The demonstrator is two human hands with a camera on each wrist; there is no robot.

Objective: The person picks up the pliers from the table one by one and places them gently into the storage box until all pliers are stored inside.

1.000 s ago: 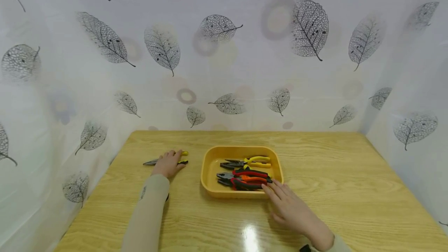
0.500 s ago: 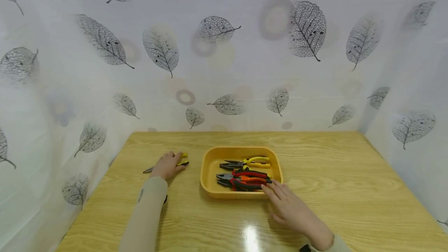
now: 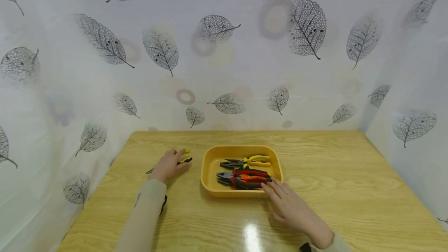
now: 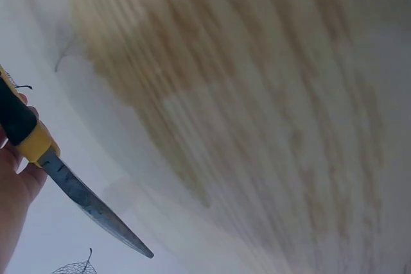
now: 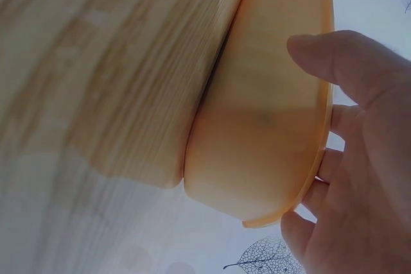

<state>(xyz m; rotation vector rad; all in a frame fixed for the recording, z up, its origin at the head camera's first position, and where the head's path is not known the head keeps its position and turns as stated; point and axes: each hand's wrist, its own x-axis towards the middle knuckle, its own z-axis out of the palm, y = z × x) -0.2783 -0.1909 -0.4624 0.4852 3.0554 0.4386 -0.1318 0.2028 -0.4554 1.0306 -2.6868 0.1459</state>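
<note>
Pliers [image 3: 245, 172]: three in tray [image 3: 210, 166], one held.

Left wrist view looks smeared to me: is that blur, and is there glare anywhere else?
Left wrist view: the table grain is streaked by motion blur, while the pliers held by the left hand stay fairly sharp. Head view: a bright glare spot on the table near the right hand. Right wrist view: soft and blurred around the tray.

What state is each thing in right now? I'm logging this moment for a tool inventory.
long-nose pliers: closed, gripped by the left hand
yellow tray: upright, on the table, holding pliers
pliers in tray: lying flat, jaws closed
right hand: fingers straight, touching tray rim
</note>
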